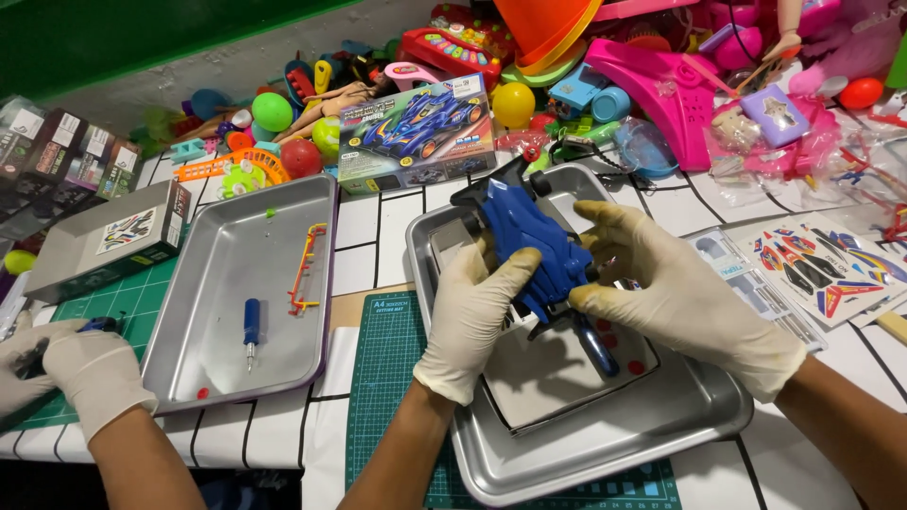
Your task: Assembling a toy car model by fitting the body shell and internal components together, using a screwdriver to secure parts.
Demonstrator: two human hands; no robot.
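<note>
A blue toy racing car body [534,247] is held above a metal tray [614,439] by both of my gloved hands. My left hand [470,316] grips its left side with the thumb pressed on top. My right hand [661,293] clasps its right side. Black wheels and chassis parts show at the car's far end. Under it in the tray lie a folded grey sheet [548,378], small red parts and a blue-handled tool [597,348].
A second metal tray [203,312] at the left holds a blue screwdriver [251,331] and a red-yellow parts frame [307,269]. Another person's gloved hand [90,368] is at far left. A toy car box [416,132], sticker sheets [822,264] and piled toys lie behind.
</note>
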